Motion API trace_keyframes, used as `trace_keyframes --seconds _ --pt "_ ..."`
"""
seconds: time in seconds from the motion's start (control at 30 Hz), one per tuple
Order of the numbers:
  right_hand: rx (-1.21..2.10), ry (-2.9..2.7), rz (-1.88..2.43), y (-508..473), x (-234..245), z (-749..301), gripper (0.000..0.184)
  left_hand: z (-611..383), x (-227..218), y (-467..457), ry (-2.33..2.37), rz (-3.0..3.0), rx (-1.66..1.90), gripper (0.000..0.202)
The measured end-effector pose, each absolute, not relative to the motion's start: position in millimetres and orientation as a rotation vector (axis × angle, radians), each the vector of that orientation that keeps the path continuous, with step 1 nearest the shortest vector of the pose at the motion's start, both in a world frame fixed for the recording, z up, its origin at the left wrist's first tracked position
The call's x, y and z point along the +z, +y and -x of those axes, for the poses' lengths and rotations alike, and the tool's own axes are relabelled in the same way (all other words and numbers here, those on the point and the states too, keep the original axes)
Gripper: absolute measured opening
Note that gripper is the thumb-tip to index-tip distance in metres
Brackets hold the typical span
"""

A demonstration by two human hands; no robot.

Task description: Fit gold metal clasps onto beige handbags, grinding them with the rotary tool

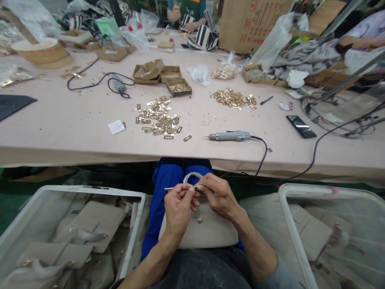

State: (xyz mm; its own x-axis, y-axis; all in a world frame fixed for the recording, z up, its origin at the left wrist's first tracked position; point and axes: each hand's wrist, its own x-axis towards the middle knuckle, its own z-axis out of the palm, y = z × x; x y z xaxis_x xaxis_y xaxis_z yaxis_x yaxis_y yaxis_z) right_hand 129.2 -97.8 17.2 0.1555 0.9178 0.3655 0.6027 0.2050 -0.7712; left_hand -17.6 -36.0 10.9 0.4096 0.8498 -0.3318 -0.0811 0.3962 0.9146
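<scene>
A small beige handbag [207, 233] rests on my lap below the table edge, its curved handle [192, 176] rising above my fingers. My left hand [178, 208] is closed in a pinch on a thin pale stick-like tool [172, 188] that points left. My right hand [219, 196] is closed too, pinching a small gold fitting [197, 186] at the bag's top. The two hands meet fingertip to fingertip over the bag. A small metal stud [199, 219] shows on the bag's front.
On the pink table [75, 128] lie a pile of gold metal plates [159, 118], an electric screwdriver [231, 136] with cord, a phone [300, 126] and small cardboard boxes [168, 78]. White bins [135, 228] [288, 216] with beige bags flank my knees. Another person sits across the table.
</scene>
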Motion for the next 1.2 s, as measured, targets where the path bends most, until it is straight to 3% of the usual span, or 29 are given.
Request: trace_keyframes --seconds 0.13,0.4,0.7,1.2 --pt "0.519 -1.472 1.508 -87.1 23.6 -134.5 0.022 15.8 11.2 -33.7 0.904 -1.348 0.832 0.025" --pt "0.658 -1.424 1.572 -81.7 26.5 -139.1 0.025 11.8 0.0 -15.0 0.857 -1.359 0.795 0.023" --pt "0.582 -1.438 1.611 -80.1 21.4 -138.8 0.021 4.6 0.6 -10.8 0.787 -1.381 0.786 0.014" --pt "0.490 -1.305 1.627 -73.0 12.2 -128.0 0.022 2.4 -1.1 -4.0 0.811 -1.294 0.774 0.017"
